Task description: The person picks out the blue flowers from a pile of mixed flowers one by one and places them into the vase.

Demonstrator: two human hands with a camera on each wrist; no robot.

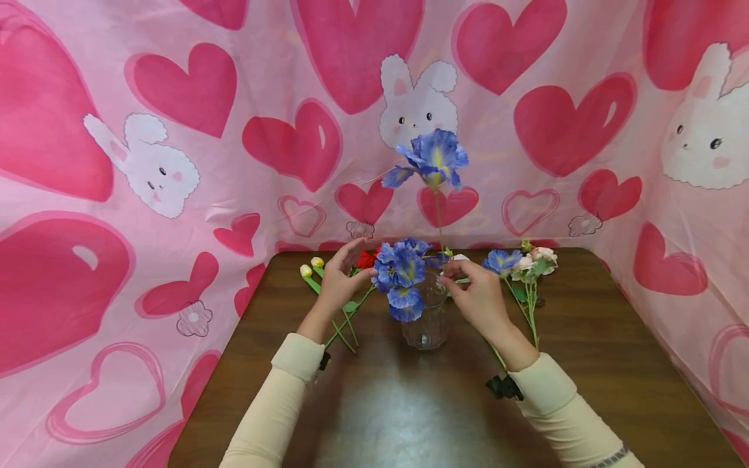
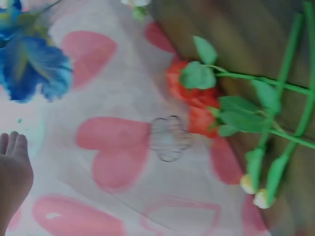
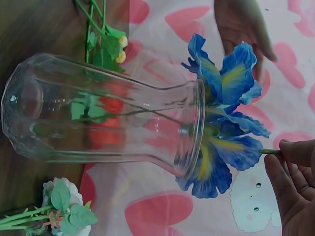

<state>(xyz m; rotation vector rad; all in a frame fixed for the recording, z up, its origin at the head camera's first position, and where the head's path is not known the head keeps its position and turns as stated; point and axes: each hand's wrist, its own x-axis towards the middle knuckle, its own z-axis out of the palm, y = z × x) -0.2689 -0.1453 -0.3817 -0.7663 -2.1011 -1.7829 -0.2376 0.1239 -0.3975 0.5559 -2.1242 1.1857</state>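
Note:
A clear glass vase (image 1: 425,331) stands on the table, with blue irises (image 1: 404,270) drooping over its rim. Inside the glass, thin stems show in the right wrist view. My right hand (image 1: 481,296) pinches another blue iris (image 1: 434,159) low on its stem, thumb against fingertips; the bloom stands high above the vase. In the right wrist view, the cut end of that stem (image 3: 269,151) pokes out from the fingertips beside the vase mouth. Fingers extended, my left hand (image 1: 339,279) is at the left side of the irises, holding nothing.
Left of the vase lie yellow tulips (image 1: 311,266) and red flowers (image 1: 367,259) with crossing green stems. On the right are a blue iris (image 1: 502,260) and pale pink flowers (image 1: 535,263). A pink cloth (image 1: 263,78) with hearts and rabbits hangs behind the wooden table (image 1: 386,416).

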